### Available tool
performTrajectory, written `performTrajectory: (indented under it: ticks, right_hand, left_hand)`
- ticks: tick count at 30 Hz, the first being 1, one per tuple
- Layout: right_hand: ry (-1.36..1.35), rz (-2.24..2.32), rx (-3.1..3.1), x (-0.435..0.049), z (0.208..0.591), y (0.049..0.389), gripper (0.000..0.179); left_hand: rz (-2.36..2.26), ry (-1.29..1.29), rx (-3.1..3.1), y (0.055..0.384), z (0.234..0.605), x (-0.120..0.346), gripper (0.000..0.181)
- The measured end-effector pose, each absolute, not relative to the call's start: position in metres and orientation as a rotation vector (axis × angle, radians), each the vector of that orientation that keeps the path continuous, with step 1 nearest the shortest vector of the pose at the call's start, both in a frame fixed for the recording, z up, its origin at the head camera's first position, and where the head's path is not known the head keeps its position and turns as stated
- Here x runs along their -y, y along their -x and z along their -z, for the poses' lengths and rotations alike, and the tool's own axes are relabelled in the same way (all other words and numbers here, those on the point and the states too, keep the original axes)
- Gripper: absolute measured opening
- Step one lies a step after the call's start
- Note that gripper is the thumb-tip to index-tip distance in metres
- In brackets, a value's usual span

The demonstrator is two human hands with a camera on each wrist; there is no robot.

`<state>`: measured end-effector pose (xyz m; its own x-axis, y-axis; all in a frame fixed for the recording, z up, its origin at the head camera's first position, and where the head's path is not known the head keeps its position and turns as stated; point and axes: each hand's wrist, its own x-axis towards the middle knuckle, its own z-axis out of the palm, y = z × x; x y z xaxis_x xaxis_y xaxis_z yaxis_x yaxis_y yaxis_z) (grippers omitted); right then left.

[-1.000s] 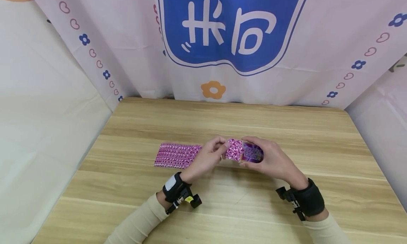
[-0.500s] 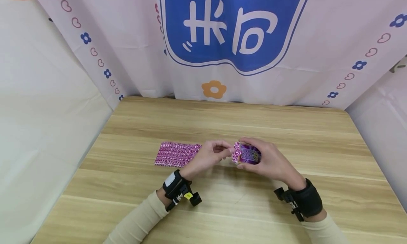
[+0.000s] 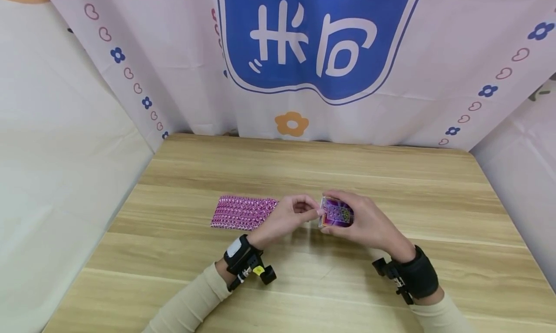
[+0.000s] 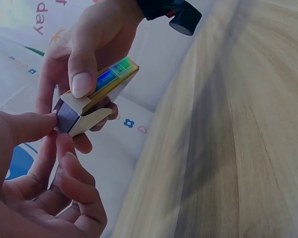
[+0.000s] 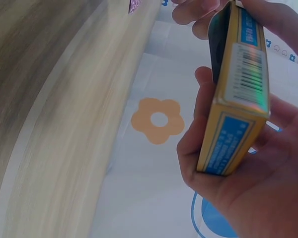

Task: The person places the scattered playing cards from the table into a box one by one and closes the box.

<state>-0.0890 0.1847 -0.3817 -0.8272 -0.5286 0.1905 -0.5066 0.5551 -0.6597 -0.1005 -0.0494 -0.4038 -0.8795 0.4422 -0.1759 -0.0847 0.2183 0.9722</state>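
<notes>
From the head view we saw only the purple printed face of the card box [image 3: 338,212], just right of the frame's centre. The left wrist view gave us its mouth: a dark end flap [image 4: 67,118] between pale side tabs [image 4: 92,120]. The right wrist view added gold edges, blue panels and a barcode [image 5: 247,74] on a narrow side, turned away from the head camera.

The right hand [image 3: 369,223] had a firm grip on the box, thumb along one side and fingers curled round the other, spread just to the box's width. The left hand [image 3: 286,216] kept a narrow grip at the mouth, thumb and forefinger nearly together in a pinch on the flap, its other fingers loosely curled. Between them the box was held tilted above the wooden surface [image 3: 334,284].

Left of centre in the head view, we noted an overlapping row of pink-and-white patterned cards [image 3: 243,211], its right end hidden by the left hand. Bare wood lay between the hands and the surface's far edge, where the printed curtain [image 3: 434,82] began. More wood stretched toward the right edge and between the forearms; the cards lay near the left hand, leaving less room there.
</notes>
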Motion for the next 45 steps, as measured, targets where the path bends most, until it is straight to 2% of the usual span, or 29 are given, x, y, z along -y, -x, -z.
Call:
performTrajectory:
  ticks: [7, 15, 20, 24, 30, 33, 45]
  right_hand:
    - [0.911, 1.136, -2.744, -0.185, 0.382, 0.089, 0.079]
    - [0.844, 1.135, -2.740, -0.187, 0.381, 0.090, 0.079]
    - [0.831, 1.120, -2.758, -0.188, 0.380, 0.090, 0.077]
    - [0.843, 1.113, -2.760, -0.188, 0.381, 0.091, 0.077]
    - [0.832, 1.112, -2.746, -0.187, 0.381, 0.091, 0.078]
    - [0.822, 1.109, -2.740, -0.187, 0.381, 0.091, 0.078]
    - [0.849, 1.108, -2.742, -0.187, 0.382, 0.092, 0.078]
  left_hand:
    - [-1.664, -0.383, -2.062, 0.102, 0.405, 0.053, 0.020]
    - [-1.313, -0.646, -2.234, 0.121, 0.395, 0.079, 0.019]
    - [-1.117, -0.657, -2.333, 0.132, 0.387, 0.102, 0.023]
    - [-0.908, -0.607, -2.523, 0.139, 0.390, 0.119, 0.039]
    - [-0.574, -0.506, -2.661, 0.143, 0.402, 0.132, 0.076]
    - [-0.555, -0.504, -2.647, 0.143, 0.407, 0.133, 0.083]
    - [-0.614, -0.496, -2.638, 0.146, 0.411, 0.130, 0.065]
